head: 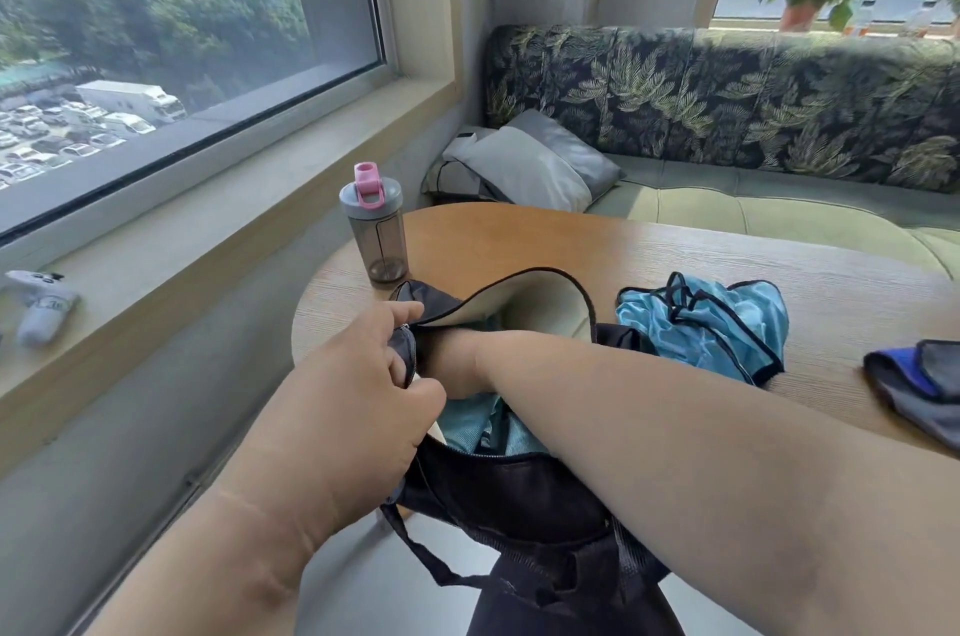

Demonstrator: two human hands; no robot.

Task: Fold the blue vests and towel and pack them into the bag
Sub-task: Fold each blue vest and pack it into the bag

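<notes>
One bag (pixel 519 495), left hand (pixel 363 375) pinching its rim, right hand (pixel 447 365) reaching inside, grip hidden, one vest (pixel 483 427) inside, one vest (pixel 711 323) and one towel (pixel 914 386) right of it, one bottle (pixel 376 225) behind

Soft, even daylight enters through the window (pixel 156 38); shadows are faint, the edges bend from the wide lens, and focus is slightly soft.

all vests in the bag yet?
No, one blue vest lies crumpled on the table beside the bag.
</notes>
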